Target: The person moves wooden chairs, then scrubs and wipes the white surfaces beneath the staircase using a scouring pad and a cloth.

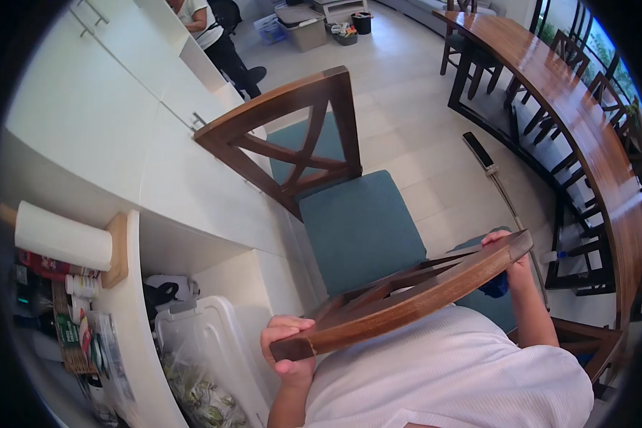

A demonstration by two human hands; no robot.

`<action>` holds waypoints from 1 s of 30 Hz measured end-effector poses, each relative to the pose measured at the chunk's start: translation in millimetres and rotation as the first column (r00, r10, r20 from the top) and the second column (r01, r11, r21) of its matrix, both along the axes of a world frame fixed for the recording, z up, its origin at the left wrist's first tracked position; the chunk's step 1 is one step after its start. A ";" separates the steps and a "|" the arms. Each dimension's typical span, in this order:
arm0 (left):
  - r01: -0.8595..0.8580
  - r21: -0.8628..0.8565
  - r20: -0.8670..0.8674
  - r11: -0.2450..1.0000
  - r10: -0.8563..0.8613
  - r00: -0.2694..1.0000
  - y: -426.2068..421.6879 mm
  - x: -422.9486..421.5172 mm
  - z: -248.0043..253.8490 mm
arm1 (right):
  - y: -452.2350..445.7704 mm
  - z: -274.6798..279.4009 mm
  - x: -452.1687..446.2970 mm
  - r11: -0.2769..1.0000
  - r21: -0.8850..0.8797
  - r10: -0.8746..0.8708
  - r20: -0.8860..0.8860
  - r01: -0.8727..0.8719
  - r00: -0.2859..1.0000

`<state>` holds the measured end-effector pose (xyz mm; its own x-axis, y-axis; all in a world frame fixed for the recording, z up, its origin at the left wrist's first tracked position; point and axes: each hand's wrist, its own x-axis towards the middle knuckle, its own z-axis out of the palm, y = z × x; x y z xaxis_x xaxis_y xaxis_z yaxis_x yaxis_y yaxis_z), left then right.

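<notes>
A wooden chair with a teal seat (360, 228) stands right in front of me, the curved top rail of its back (406, 303) close to my body. My left hand (289, 346) is wrapped round the rail's left end. Round the right end of the same rail are the fingers of my right hand (510, 253). Beyond this seat is another wooden chair back with a crossed frame (303, 146), and part of a second teal seat shows through it. Something blue, partly hidden, is beside my right wrist.
White cabinets (100, 93) line the left side, with a paper towel roll (63, 235) and a plastic bin (207, 342) nearby. A long wooden table (585, 135) curves along the right. A mop (499, 178) lies on the floor. A person (217, 43) is at the upper left.
</notes>
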<state>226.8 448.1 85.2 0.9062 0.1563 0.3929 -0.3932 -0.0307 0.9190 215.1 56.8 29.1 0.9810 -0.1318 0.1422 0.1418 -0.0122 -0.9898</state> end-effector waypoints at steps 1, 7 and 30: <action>0.011 0.002 -0.001 1.000 -0.011 1.000 -5.1 1.7 1.5 | -3.9 1.1 -0.2 1.000 0.015 -0.013 -0.021 0.014 1.000; -0.012 -0.026 0.012 1.000 0.013 1.000 -34.1 7.2 -2.6 | -36.4 3.2 17.2 0.999 -0.030 -0.019 -0.025 0.019 0.999; 0.167 0.032 0.051 0.985 -0.169 0.984 -131.8 54.8 1.7 | -129.2 -24.6 26.8 0.983 0.138 -0.127 0.005 0.125 0.992</action>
